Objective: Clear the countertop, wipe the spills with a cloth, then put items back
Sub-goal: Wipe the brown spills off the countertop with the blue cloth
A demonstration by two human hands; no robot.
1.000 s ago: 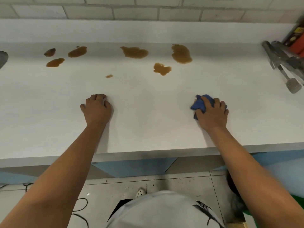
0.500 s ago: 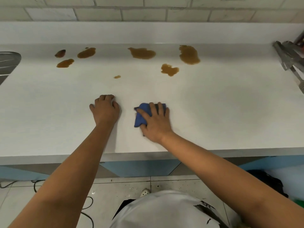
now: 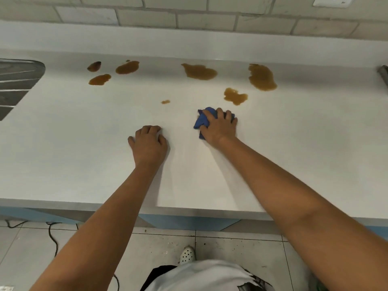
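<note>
Blue cloth (image 3: 202, 120), bunched, lies on the white table (image 3: 63, 156) near mid-depth, right of centre; your right hand (image 3: 218, 128) sits on top of it with fingers curled over the wad, gripping it against the surface. Nearest brown spill (image 3: 234, 96) is just beyond the cloth, apart from it; a small drop (image 3: 165, 101) lies to the cloth's far left. Larger spills (image 3: 199, 71) run in a row along the back edge, under the raised backsplash and tiled wall (image 3: 205, 22). Your left hand (image 3: 149, 142) rests on the table just left of the cloth, fingers bent under, holding nothing. Bare surface extends from both hands to the front edge and out to the right. At far left, a ribbed metal drainboard (image 3: 16, 80) bounds the table; a grey metal object (image 3: 384, 74) shows at the right border, too cropped to identify.
</note>
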